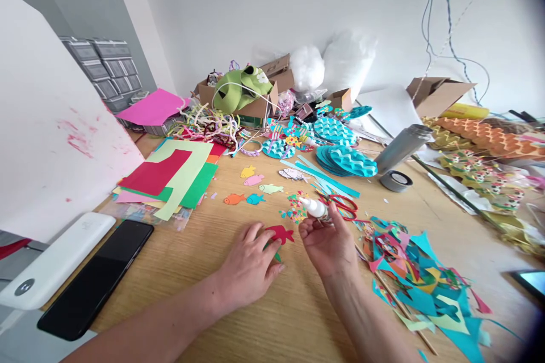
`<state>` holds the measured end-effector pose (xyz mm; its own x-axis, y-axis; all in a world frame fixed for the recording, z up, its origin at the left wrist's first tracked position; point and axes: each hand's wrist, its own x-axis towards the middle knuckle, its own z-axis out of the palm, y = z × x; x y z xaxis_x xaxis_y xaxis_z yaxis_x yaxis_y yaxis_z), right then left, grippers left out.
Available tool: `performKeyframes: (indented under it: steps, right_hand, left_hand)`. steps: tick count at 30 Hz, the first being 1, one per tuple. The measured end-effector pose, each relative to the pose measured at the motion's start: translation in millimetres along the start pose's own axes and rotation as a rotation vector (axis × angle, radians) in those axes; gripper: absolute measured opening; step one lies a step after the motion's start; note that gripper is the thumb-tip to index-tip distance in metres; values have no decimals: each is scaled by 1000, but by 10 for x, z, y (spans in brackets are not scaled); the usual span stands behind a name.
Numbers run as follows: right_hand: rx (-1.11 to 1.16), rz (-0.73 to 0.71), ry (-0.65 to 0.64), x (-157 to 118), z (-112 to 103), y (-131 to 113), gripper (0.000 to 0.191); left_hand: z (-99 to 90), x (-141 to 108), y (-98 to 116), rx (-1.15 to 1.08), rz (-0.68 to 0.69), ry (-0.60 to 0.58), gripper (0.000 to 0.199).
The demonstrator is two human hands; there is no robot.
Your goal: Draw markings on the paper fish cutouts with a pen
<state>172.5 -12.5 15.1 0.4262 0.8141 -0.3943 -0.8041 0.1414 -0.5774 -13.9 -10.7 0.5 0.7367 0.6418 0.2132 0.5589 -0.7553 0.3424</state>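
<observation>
My right hand (pixel 327 238) is wrapped round a small white glue bottle (pixel 314 207), its nozzle pointing up and to the left. My left hand (pixel 254 264) rests on the table with its fingers apart. Its fingertips touch a red paper fish (pixel 281 233), and a green paper piece (pixel 277 257) is partly hidden under them. Beyond the hands lie more cut-out fish: an orange one (pixel 234 199), a blue one (pixel 255 199), a pale green one (pixel 271 188) and others. Tiny coloured paper bits (pixel 293 212) are scattered beside the bottle, near red-handled scissors (pixel 347 207).
Paper scraps (pixel 426 283) and a wooden stick (pixel 411 315) lie at the right. A grey flask (pixel 402 150) stands behind. Blue wavy discs (pixel 351 161) are stacked farther back. Coloured sheets (pixel 200 181), a black phone (pixel 96 278) and a white device (pixel 55 258) are at the left.
</observation>
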Motion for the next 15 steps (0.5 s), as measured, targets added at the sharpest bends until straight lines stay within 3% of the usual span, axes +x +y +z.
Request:
performKeyframes:
  steps: [3, 9, 12, 15]
  right_hand:
    - [8, 93, 17, -29, -49, 88, 33]
    - [-43, -11, 1, 31, -139, -25, 32]
    - [-25, -19, 44, 18, -169, -47, 32]
    - [-16, -27, 8, -28, -173, -38, 34]
  left_hand:
    - [12, 2, 15, -1, -1, 2, 38]
    - [8, -2, 13, 1, 11, 8, 39]
    - [28, 5, -3, 3, 22, 2, 39]
    - [-11, 17, 34, -25, 34, 18, 39]
